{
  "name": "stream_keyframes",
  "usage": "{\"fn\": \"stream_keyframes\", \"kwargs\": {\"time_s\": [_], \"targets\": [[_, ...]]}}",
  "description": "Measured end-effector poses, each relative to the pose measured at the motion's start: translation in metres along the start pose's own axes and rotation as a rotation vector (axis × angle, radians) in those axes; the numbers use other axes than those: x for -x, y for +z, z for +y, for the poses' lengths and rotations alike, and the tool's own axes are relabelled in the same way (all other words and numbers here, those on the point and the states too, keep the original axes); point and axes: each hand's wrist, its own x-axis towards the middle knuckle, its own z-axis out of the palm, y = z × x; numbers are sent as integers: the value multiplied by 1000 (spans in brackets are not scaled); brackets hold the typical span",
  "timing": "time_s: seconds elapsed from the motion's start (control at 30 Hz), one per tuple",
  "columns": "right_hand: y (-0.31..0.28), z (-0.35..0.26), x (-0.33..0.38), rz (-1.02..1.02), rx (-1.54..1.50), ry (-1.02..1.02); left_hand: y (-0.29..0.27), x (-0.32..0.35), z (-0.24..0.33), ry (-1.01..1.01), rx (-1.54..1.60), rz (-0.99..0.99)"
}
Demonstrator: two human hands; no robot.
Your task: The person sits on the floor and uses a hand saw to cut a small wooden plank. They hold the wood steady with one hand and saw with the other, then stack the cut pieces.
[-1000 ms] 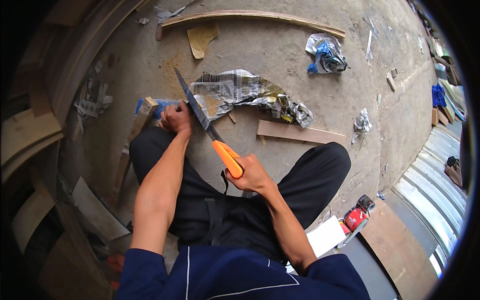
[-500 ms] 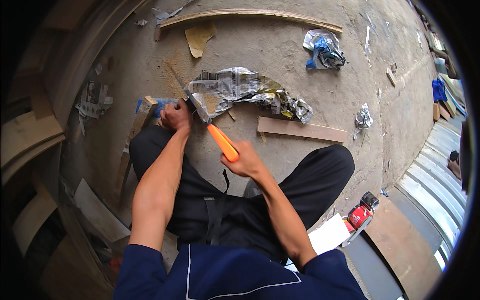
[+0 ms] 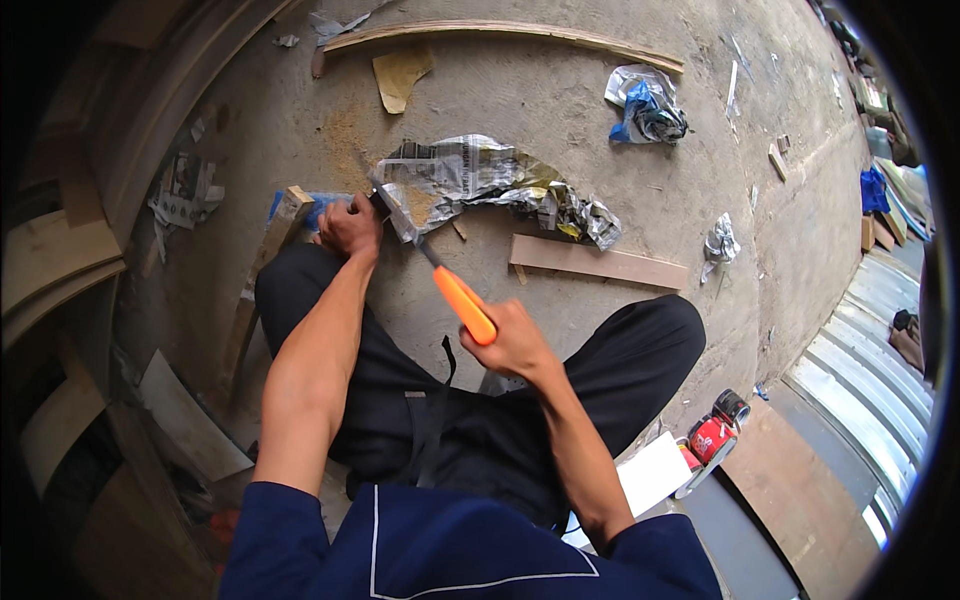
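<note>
My right hand (image 3: 508, 340) is wrapped round the orange handle of a handsaw (image 3: 464, 304). The thin grey blade slants up and left, its tip end close to my left hand (image 3: 350, 228). That hand is closed, knuckles up, by my left knee. A small dark edge shows at its fingers beside the blade, but what it grips is mostly hidden. Under and beyond the blade lies a crumpled sheet of newspaper (image 3: 475, 170) with sawdust on it. Left of the left hand, a wooden strip (image 3: 272, 245) leans by my knee, with blue material (image 3: 322, 208) behind it.
A flat board (image 3: 598, 262) lies ahead of my right knee. Farther off are a long wooden strip (image 3: 500, 30), a tan scrap (image 3: 402, 80) and crumpled paper with blue plastic (image 3: 648, 108). Red tape (image 3: 708, 436) sits at the right. Wooden panels (image 3: 65, 255) stand at the left.
My right hand has drawn the saw back toward me and slightly right. The left hand stays in nearly the same place, still closed.
</note>
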Motion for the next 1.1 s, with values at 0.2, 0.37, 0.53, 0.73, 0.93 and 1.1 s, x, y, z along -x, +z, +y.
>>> {"fn": "stream_keyframes", "kwargs": {"time_s": [0.2, 0.37, 0.53, 0.73, 0.93, 1.1], "targets": [[4, -1, 9, -14, -17, 68, 3, 1, -8, 2, 7, 47], [21, 11, -10, 62, -39, 85, 0, 4, 0, -26, 10, 5], [-16, -2, -12, 122, 5, 62, 2, 6, -2, -23, -11, 10], [-78, -24, 16, 125, 46, 100, -9, 4, 1, -7, 56, -68], [-73, 3, 32, 222, 17, 86, -41, 11, 23, 57, 21, -284], [-61, -15, 28, 252, 41, -24, -39, 1, 16, 389, 35, -332]]}}
